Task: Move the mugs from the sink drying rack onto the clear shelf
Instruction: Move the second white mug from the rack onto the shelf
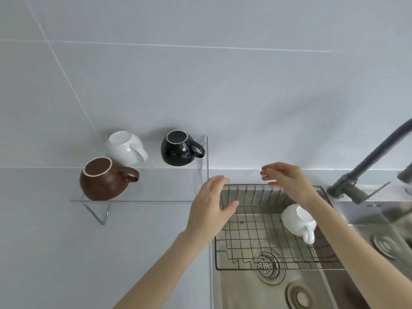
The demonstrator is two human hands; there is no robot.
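Note:
Three mugs stand upside down on the clear shelf (156, 197): a brown mug (104, 181) at the front left, a white mug (124, 148) behind it, and a black mug (178, 149) at the back right. One more white mug (297, 219) lies upside down in the wire drying rack (245, 237) over the sink, handle toward me. My left hand (211, 206) hovers open at the rack's left edge. My right hand (287, 179) is open above the rack's back rim, just above the white mug, holding nothing.
The steel sink (240, 291) has a drain strainer (267, 265) under the rack. A dark faucet (367, 166) rises at the right, with a second basin (383, 219) beyond it. Grey wall tiles and grey counter surround the shelf.

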